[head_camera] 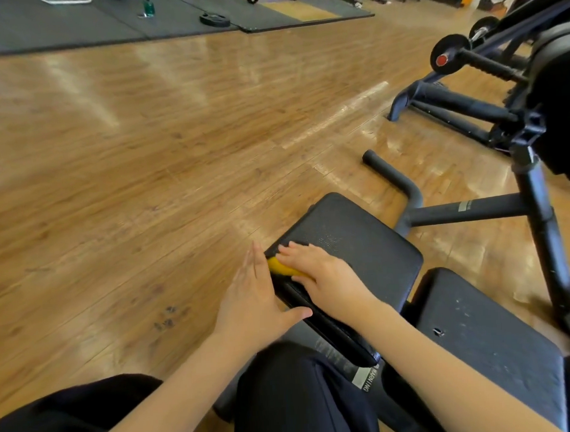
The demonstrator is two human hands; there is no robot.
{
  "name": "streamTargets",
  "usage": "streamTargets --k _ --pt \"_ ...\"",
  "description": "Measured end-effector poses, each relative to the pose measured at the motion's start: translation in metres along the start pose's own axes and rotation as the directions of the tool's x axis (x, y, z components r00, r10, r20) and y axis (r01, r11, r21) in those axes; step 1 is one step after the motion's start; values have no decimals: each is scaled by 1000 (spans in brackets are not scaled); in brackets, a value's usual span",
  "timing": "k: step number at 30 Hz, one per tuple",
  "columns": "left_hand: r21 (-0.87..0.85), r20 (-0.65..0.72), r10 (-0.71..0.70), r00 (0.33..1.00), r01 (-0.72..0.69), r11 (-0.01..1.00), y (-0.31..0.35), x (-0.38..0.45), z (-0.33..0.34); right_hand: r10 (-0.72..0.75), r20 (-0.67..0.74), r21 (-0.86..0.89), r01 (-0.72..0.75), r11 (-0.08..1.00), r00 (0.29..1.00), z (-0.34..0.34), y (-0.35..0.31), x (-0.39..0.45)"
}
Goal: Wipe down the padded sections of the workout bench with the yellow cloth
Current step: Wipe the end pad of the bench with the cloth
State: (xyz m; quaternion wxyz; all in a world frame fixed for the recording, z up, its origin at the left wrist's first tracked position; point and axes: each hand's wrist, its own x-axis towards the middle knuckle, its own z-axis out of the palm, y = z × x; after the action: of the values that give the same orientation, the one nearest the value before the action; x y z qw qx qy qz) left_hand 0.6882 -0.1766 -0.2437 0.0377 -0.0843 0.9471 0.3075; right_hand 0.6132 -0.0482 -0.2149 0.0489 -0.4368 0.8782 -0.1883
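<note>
On a gym's wooden floor [143, 140], lower centre of frame, the right hand [325, 279] presses the yellow cloth [281, 268] flat-fingered onto the bench seat pad [359, 238]; the left hand [254, 302], fingers straight, rests against the pad's edge.

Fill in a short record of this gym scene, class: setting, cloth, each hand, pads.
setting: gym, wooden floor
cloth: yellow cloth, on the seat pad's left edge
right hand: flat on the cloth, pressing it to the seat pad
left hand: fingers straight, against the pad's left side
second pad: to the right, speckled, untouched
</note>
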Motion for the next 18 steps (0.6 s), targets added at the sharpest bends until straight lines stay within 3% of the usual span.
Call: streamTargets --k 3,9,13,18 --pt "24 6 41 999 -41 999 -3 -2 1 -110 -20 41 111 993 994 5 15 -42" --pt "127 91 74 993 -85 988 -1 1 -3 95 -127 168 -73 983 987 -14 19 -29" --pt "100 107 84 991 -95 990 -1 2 -3 69 -9 50 -69 996 998 0 2 -6" --pt "33 119 75 990 -79 996 -4 -1 -6 15 -88 -24 -17 1000 996 5 29 -86"
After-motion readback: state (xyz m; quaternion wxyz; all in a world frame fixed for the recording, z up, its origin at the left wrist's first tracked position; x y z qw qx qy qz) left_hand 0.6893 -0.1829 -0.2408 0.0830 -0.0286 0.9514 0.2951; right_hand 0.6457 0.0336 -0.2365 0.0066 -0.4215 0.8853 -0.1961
